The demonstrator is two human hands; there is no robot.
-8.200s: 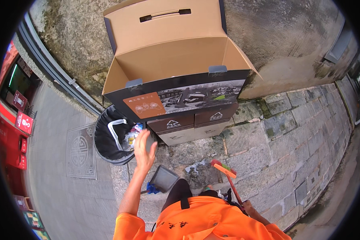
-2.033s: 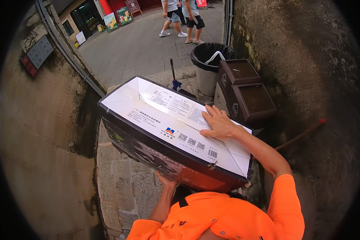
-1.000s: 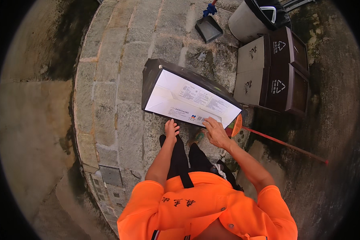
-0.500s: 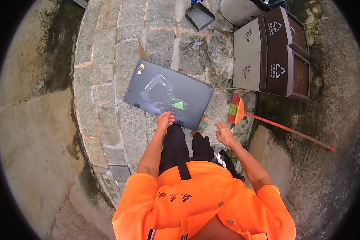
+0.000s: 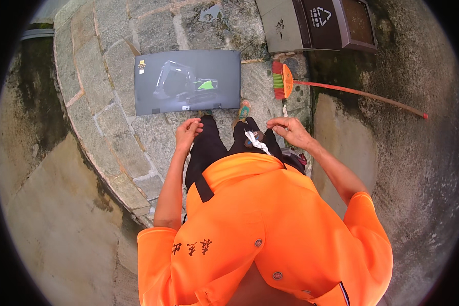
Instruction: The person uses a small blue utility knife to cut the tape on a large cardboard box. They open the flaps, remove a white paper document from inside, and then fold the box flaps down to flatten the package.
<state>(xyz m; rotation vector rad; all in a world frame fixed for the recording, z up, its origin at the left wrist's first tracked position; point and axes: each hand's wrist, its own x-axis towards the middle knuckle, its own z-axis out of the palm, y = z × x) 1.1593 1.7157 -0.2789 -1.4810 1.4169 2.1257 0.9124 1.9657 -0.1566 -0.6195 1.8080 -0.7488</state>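
Observation:
A large dark grey carton (image 5: 224, 76) with an excavator picture rests on the stone paving just beyond my feet, its printed face toward me. A brown cardboard flap (image 5: 131, 48) sticks out behind its far left corner. Just short of the carton's near edge, my left hand (image 5: 188, 133) hangs apart from it, fingers loosely curled with nothing seen in them. My right hand (image 5: 292, 133) hovers over my right side, fingers loosely bent and empty, nearest to a broom (image 5: 286, 80) with red and green bristles. White knotted cord (image 5: 256, 142) hangs at my waist.
The broom's red handle (image 5: 362, 92) stretches right across the ground. A brown and grey waste bin (image 5: 316, 25) stands at the far right. The paving (image 5: 107, 71) ends at a curved edge on the left, beside stained concrete (image 5: 51, 204).
The view has tilted and turned, so the carton, broom and bin appear higher and farther left. The dustpan has left the picture. My left hand has come away from the carton's near edge.

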